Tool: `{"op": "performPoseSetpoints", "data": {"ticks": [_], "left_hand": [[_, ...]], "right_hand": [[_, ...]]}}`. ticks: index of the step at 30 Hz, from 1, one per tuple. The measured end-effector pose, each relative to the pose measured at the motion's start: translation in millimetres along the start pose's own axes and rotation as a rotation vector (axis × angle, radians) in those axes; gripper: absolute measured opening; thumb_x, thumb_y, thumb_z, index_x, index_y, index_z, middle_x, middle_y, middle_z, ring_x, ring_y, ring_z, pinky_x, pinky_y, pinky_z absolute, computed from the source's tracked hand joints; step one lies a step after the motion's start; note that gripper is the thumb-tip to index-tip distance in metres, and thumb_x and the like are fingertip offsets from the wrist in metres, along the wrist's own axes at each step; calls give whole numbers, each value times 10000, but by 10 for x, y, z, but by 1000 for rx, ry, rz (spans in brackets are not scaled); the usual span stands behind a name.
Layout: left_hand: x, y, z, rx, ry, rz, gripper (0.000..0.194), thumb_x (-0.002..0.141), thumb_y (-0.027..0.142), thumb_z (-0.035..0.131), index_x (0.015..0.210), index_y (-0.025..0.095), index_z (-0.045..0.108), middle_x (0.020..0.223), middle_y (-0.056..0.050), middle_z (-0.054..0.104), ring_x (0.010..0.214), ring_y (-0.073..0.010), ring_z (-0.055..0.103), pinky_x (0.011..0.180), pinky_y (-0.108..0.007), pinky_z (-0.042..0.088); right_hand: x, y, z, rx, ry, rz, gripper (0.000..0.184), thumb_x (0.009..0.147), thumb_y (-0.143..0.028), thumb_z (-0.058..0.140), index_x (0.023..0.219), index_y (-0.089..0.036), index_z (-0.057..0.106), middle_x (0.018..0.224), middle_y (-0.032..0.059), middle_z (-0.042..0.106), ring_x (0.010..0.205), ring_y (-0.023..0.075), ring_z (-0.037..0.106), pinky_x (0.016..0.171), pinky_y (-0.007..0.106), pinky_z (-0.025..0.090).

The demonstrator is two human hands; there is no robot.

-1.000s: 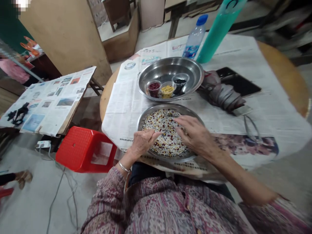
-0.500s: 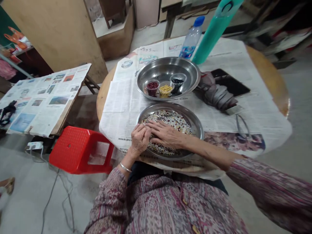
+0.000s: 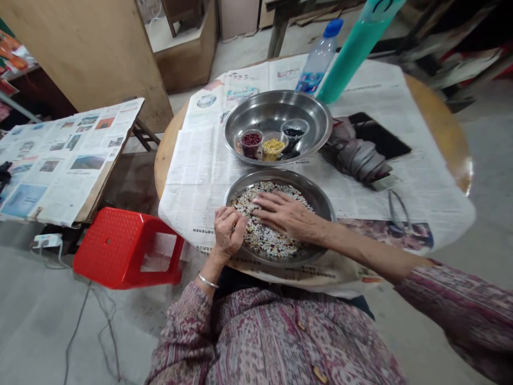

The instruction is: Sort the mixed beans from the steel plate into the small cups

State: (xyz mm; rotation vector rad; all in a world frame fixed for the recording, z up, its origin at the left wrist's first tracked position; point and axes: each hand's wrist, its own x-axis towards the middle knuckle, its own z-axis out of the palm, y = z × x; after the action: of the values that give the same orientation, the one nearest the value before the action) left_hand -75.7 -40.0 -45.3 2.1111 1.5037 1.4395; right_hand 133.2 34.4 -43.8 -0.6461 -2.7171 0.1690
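A steel basin (image 3: pixel 326 199) near me holds a layer of mixed white, yellow, dark red and black grains and beans (image 3: pixel 276 243). My right hand (image 3: pixel 286 215) lies over the mix with its fingers stretched out and slightly apart. At the basin's left rim my left hand (image 3: pixel 229 232) is closed, fingers curled inward; what lies inside them is hidden. Behind stands a larger steel basin (image 3: pixel 276 101) with three clear plastic cups: dark red beans (image 3: pixel 251 141), yellow beans or kernels (image 3: pixel 273 147) and black beans (image 3: pixel 294 133).
Newspaper (image 3: pixel 192 176) covers the round table. At the back are a blue-capped bottle (image 3: pixel 316 67) and a tall teal bottle (image 3: pixel 348 59). A grey cloth bundle (image 3: pixel 360 155) and a dark flat tablet-like object (image 3: pixel 380 136) lie right. A red stool (image 3: pixel 120 246) stands left.
My right hand has slid to the right, away from my left hand, with its fingers lifted a little. My left hand stays closed at the basin's left rim. The view has shifted slightly.
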Motion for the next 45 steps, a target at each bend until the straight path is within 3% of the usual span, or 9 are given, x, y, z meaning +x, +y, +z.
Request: {"op": "performPoseSetpoints", "data": {"ticks": [7,12,17,20,24,30,36,41,45], "left_hand": [[-4,-11,17,12,-8,-46,432,1057,379,451,653,224,458,698,-21,613,747,-173,574,825,-394,454],[15,-9,22,37,-5,-35,426,1059,385,449,661,231,444,694,-20,615,724,-170,580,800,-389,461],[15,-1,16,11,7,-53,386,1066,351,404,708,223,471,768,-37,633,788,-175,610,816,-374,481],[8,10,5,-41,37,-91,338,1055,343,423,754,215,504,891,-69,643,909,-196,624,852,-371,503],[5,13,2,-41,20,-119,308,1043,326,441,760,215,494,886,-67,625,915,-201,623,863,-372,509],[16,14,12,-95,44,-74,297,1028,295,499,744,207,513,823,-41,636,884,-188,625,884,-367,474],[23,17,20,-89,38,-84,321,1024,324,527,726,203,522,812,-34,652,864,-182,633,889,-368,460],[24,7,22,-107,46,-69,337,1040,321,497,724,204,511,814,-35,648,855,-180,625,880,-369,456],[23,5,13,-119,37,-85,341,1058,310,446,740,203,508,840,-46,643,861,-181,615,870,-373,457]], "right_hand": [[-364,64,-79,-79,30,350,301,1006,-309,469,1120,-178,716,1016,136,700,921,272,652,778,405,541],[-459,-338,-44,120,-28,268,333,1027,-390,484,1263,-209,634,1011,89,665,859,217,656,696,329,543],[-60,-559,122,287,-89,118,271,1021,-227,431,1144,-223,672,984,78,648,842,187,628,740,309,540],[211,-468,188,290,-57,88,286,1008,-192,424,1117,-210,688,1012,97,655,903,209,617,784,338,538],[381,-180,128,121,-40,218,298,1014,-206,422,1097,-176,706,1016,129,658,956,245,615,765,347,519],[76,91,-20,53,30,526,258,976,-250,502,1047,-188,742,1031,118,709,941,245,672,796,356,539],[-167,8,-48,368,69,502,236,943,-301,548,965,-219,768,963,70,781,890,221,717,850,359,557],[113,175,10,309,196,714,268,922,-271,539,1011,-182,775,997,111,775,897,244,713,862,378,548],[454,150,89,358,198,704,297,943,-254,515,1062,-155,768,1050,135,776,949,244,708,912,369,525]]}}
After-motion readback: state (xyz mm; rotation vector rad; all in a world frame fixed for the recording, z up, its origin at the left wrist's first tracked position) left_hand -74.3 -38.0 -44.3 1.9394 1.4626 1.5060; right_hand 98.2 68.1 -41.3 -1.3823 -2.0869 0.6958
